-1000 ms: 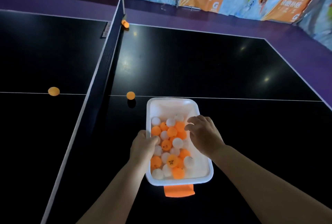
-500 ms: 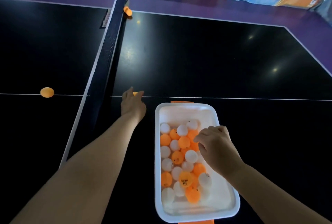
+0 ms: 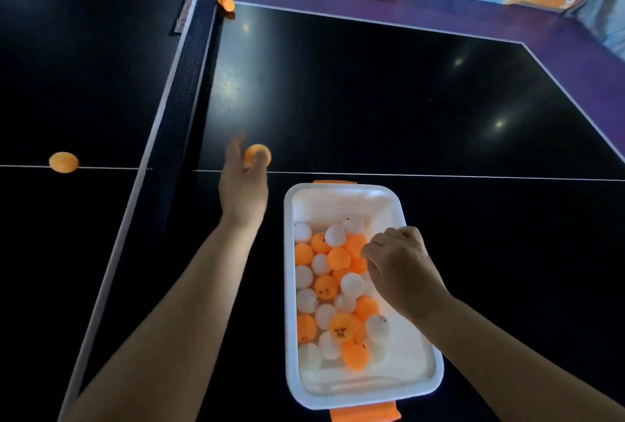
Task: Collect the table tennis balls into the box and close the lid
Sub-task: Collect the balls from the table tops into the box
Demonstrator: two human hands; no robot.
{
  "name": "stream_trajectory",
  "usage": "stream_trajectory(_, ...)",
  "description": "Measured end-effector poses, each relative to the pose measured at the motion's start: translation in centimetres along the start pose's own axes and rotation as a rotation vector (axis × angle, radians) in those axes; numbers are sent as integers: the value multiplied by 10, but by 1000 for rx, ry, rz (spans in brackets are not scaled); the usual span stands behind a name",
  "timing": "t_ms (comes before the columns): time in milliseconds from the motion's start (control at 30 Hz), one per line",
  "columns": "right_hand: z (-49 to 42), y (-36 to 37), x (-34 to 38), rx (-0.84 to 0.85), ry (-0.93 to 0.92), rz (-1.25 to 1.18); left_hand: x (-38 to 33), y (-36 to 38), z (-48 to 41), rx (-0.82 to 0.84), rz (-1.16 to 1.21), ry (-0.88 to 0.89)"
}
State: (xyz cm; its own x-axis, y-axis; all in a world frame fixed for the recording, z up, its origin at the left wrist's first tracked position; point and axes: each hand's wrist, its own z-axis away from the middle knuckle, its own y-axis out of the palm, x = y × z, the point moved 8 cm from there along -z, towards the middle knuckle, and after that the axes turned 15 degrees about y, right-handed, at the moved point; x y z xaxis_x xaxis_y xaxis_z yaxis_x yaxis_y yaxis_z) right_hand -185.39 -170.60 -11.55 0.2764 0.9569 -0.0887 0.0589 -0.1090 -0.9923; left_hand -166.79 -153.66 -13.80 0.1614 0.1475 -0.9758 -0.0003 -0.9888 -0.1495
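Balls are hollow, very light, hard-shelled and slick; they roll at a touch on this glossy desk (image 3: 372,100), so I judge a light fingertip pinch across the widest part best, or a cupped palm. My left hand (image 3: 242,186) has one orange ball (image 3: 258,154) pinched at its fingertips, lifted just off the desk beside the net (image 3: 182,83), up-left of the box (image 3: 289,286); motion blur hides the exact finger placement. My right hand (image 3: 402,273) has its fingers curled over the box's right rim, gripping it. The box looks like stiff plastic, light even when loaded; best held by the rim. Count: one box, two orange latch tabs (image 3: 363,412), no lid in view. Heap of balls (image 3: 326,286) inside: roughly two dozen, orange and white about even, overlapping, so no exact count. Loose on the desk: two, a stray ball (image 3: 63,162) across the net and a far ball (image 3: 226,2) by the net post.
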Motion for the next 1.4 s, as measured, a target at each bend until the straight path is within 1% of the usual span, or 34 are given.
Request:
stream_trajectory(33,0,0,0,0,3,8,-15,-2,12,-26,99,23)
stream_trajectory(67,0,0,0,0,3,17,-28,-3,25,-20,135,57)
stream_trajectory(100,0,-1,0,0,3,25,-40,-3,38,21,113,89)
stream_trajectory(200,2,0,0,4,-3,48,-59,1,69,213,-54,176)
stream_trajectory(267,3,-3,0,0,-6,38,-59,4,87,343,-207,195)
stream_trajectory(300,4,-7,1,-4,-4,9,-61,0,95,364,-277,211)
stream_trajectory(367,9,-17,1,-11,20,-84,-60,-15,111,335,-397,215)
stream_trajectory(400,12,-22,3,-14,31,-125,-55,-23,120,325,-442,170)
stream_trajectory(433,17,-26,4,-14,36,-152,-47,-29,130,334,-470,89)
stream_trajectory(533,39,-31,11,18,22,-175,-31,-38,169,435,-483,-144)
stream_trajectory(567,46,-31,13,28,19,-173,-30,-38,181,472,-483,-185)
stream_trajectory(633,60,-36,16,36,22,-170,-33,-39,200,530,-497,-199)
stream_trajectory(667,67,-39,17,42,31,-170,-35,-40,206,533,-499,-201)
stream_trajectory(767,87,-51,21,20,58,-161,-45,-47,221,483,-474,-195)
stream_trajectory(1000,136,-84,21,-47,22,-147,-86,-83,266,365,-459,-154)
stream_trajectory(1200,186,-115,22,-80,10,-251,-135,-122,325,252,-526,-61)
stream_trajectory(1333,235,-144,29,-56,-78,-310,-170,-150,380,171,-583,-36)
stream_trajectory(1400,264,-157,33,-46,-147,-336,-185,-166,414,92,-566,-39)
